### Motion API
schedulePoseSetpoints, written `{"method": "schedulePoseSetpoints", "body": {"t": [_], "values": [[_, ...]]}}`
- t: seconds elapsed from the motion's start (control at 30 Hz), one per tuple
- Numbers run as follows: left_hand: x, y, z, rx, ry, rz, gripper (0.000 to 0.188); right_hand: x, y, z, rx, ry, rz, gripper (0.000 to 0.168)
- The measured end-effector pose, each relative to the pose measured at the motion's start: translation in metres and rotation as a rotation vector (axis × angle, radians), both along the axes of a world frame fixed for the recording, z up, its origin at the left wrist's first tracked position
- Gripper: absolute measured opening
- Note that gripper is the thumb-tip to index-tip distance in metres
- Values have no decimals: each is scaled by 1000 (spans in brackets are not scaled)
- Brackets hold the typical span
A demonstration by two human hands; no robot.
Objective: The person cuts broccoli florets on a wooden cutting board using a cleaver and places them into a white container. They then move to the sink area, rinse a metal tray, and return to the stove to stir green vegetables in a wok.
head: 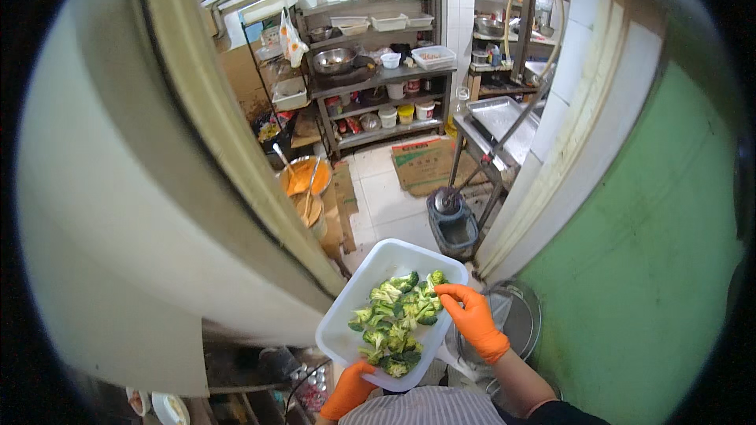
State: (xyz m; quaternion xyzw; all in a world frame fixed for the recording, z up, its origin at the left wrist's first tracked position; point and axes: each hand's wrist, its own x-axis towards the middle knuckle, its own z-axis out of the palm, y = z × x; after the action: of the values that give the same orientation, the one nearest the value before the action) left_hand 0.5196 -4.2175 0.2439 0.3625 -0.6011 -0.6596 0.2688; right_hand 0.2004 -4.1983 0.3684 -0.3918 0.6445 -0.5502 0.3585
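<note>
A white plastic tub (pixel 345 319) with rounded corners is held out in front of my striped apron (pixel 422 407). Cut broccoli florets (pixel 393 324) lie loosely over its bottom. My left hand (pixel 349 389), in an orange glove, grips the tub's near left rim, the fingers partly hidden beneath it. Over the right rim reaches my right hand (pixel 472 319), also gloved in orange. Its thumb and forefinger are close together at a floret near the far right corner; whether they pinch it is unclear.
A doorway surrounds me, with a cream frame (pixel 236 159) left and a green panel (pixel 644 248) right. Ahead stand a mop bucket (pixel 453 227), flattened cardboard (pixel 428 165), a basin of orange food (pixel 307 176) and loaded metal shelving (pixel 384 77). A wire-rimmed bin (pixel 525 330) is beside my right hand.
</note>
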Motion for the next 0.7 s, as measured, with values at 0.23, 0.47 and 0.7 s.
{"method": "schedulePoseSetpoints", "body": {"t": [0.23,0.47,0.7], "values": [[-75,-166,-15,-101,-116,-3,23,-90,-213,-8,-348,-92,-282,24],[-182,-351,50,690,295,264,54,-191,-350,-27,-290,29,-377,34],[-272,-505,79,855,268,321,50,-329,-435,-82,-150,0,-619,41]]}}
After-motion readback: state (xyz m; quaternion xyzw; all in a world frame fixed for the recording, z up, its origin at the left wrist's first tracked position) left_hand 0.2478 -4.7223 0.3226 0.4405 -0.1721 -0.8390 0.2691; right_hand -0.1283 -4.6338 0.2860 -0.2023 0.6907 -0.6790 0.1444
